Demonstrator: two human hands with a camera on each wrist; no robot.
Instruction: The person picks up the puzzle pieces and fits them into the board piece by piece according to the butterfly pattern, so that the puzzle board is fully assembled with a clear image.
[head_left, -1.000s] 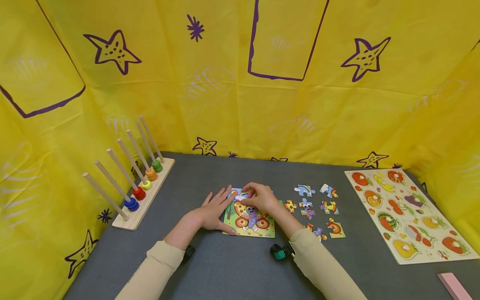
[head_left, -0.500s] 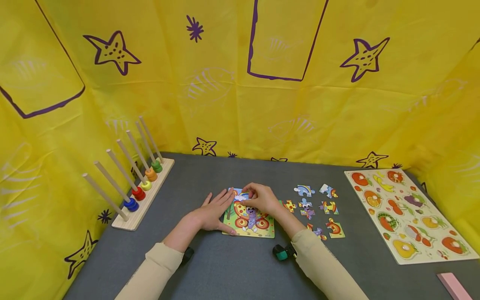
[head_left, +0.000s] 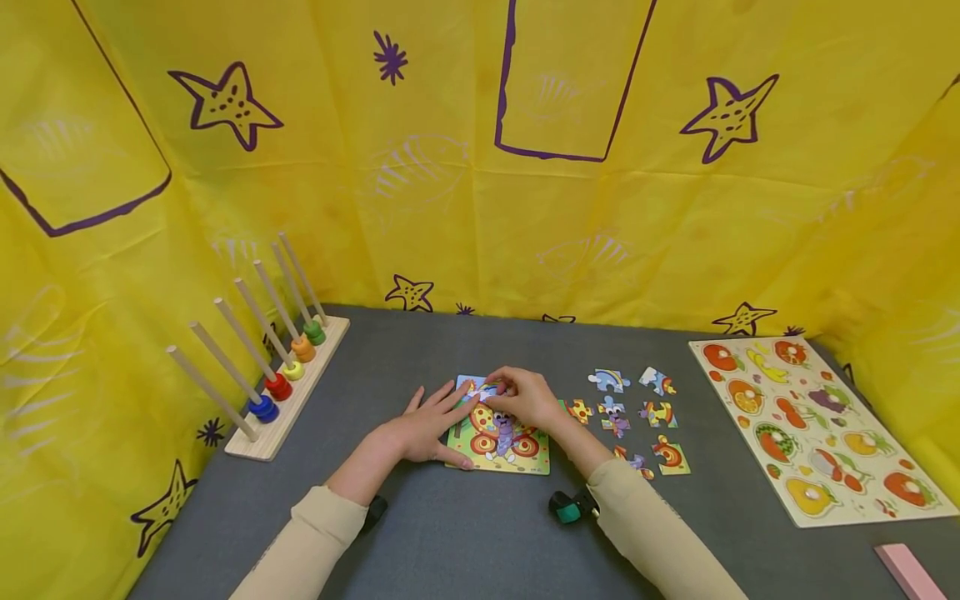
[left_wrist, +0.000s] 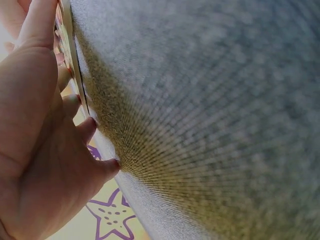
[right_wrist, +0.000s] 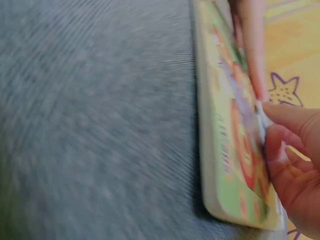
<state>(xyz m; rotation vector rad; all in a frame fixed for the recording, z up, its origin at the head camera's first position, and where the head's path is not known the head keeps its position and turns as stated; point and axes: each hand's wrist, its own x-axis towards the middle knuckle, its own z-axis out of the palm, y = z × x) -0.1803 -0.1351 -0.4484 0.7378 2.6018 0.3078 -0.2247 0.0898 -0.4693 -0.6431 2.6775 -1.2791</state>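
A square puzzle board (head_left: pixel 491 463) with a butterfly picture lies on the grey table in the head view. My left hand (head_left: pixel 426 429) rests over its left side, fingers straight and spread, thumb at the lower left edge. Its index fingertip reaches the spot where my right hand (head_left: pixel 528 398) works in the upper part of the board. Between thumb and index finger the right hand pinches a white and pale blue puzzle piece (right_wrist: pixel 263 119), close over the board's surface. The right hand covers the board's upper right corner in the head view.
Several loose puzzle pieces (head_left: pixel 613 417) lie right of the board, some partly behind the right forearm. A wooden fruit board (head_left: pixel 813 433) sits at far right, a pink block (head_left: pixel 909 571) before it. At left stands a peg stacker (head_left: pixel 300 379) with coloured rings.
My left index finger has shifted right, toward the pinched piece, while the other fingers stay spread on the board. The right hand keeps pinching the piece with barely any movement.
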